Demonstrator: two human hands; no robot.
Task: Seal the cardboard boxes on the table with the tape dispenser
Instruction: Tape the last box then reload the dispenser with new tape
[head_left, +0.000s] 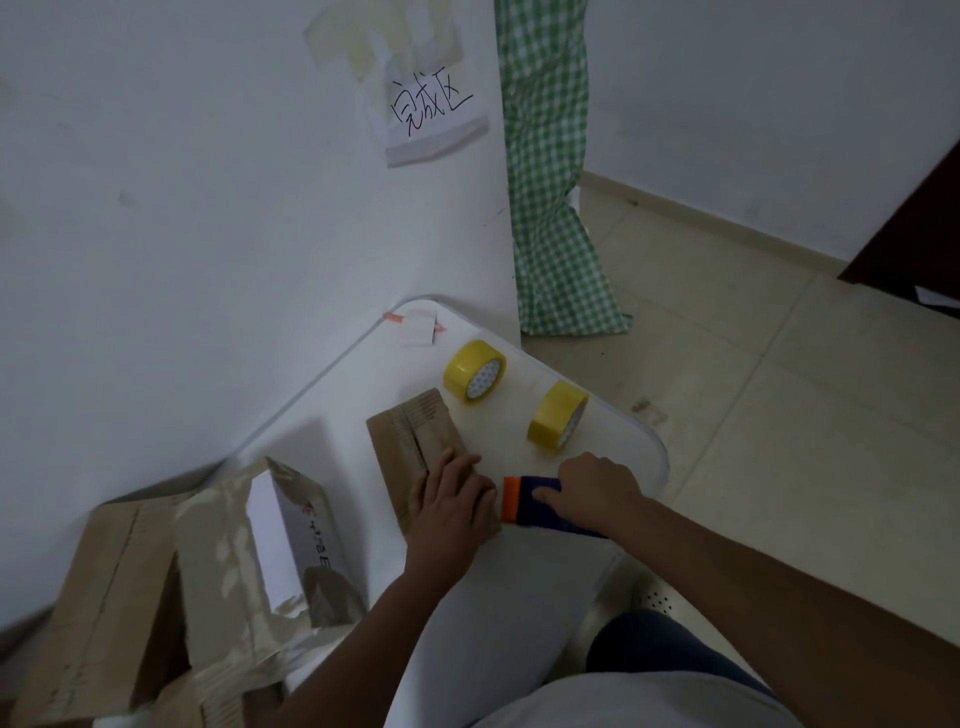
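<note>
Head view. A small cardboard box (421, 457) lies flat on the white table (519, 571), its flaps closed. The left hand (452, 501) rests on the near end of the box, fingers straight and pressing down. Just to its right, the right hand (597, 486) grips the blue and orange tape dispenser (530, 501), whose orange end touches the box's near right edge. Two yellow tape rolls (475, 378) (557, 421) stand on edge beyond the hands. More cardboard boxes (156, 597) are piled to the left.
</note>
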